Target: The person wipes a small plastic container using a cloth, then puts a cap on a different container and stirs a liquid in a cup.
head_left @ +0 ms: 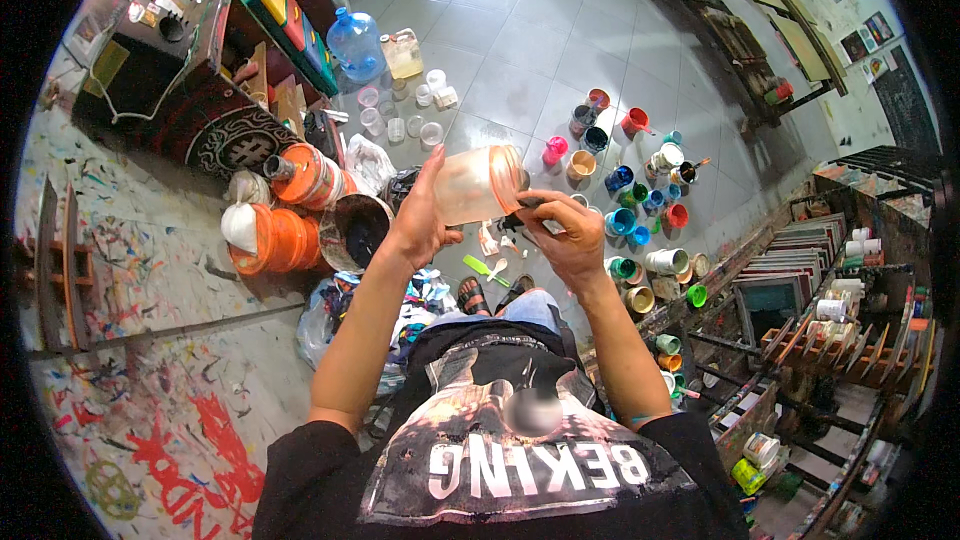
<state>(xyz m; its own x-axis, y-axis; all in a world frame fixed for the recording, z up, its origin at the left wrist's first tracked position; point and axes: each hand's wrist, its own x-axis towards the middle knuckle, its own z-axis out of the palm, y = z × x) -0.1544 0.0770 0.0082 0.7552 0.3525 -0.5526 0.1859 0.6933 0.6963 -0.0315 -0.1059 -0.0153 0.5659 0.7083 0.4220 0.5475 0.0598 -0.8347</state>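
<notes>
1. Head view, from above the person's chest: the left hand [418,225] is wrapped around a cloudy, translucent plastic jar [478,185], held on its side in the air in front of the body, above the tiled floor [520,60].
2. The jar's mouth, stained orange, faces the right hand [568,240]. That hand is curled closed around a dark, thin tool [527,204] at the jar's opening; only a short piece of it shows, so I cannot tell what kind it is.
3. Whether the tool's tip is inside the jar or just at the rim is hard to make out, and the jar's frosted wall hides any contents.
4. Below the hands, sandalled feet peek out past the knees, with a green spatula [484,270] lying on the floor just beside them.
5. A spread of small paint pots [640,200] in many colours stands on the floor to the right; their insides are mostly too small to read.
6. To the left sit two orange buckets [285,235] and a dark-filled basin [357,230], partly overlapping each other.
7. Farther off, a blue water bottle [355,43] stands near clear cups [400,120].
8. The picture's rim bends and cuts off the shelves at the right.
</notes>
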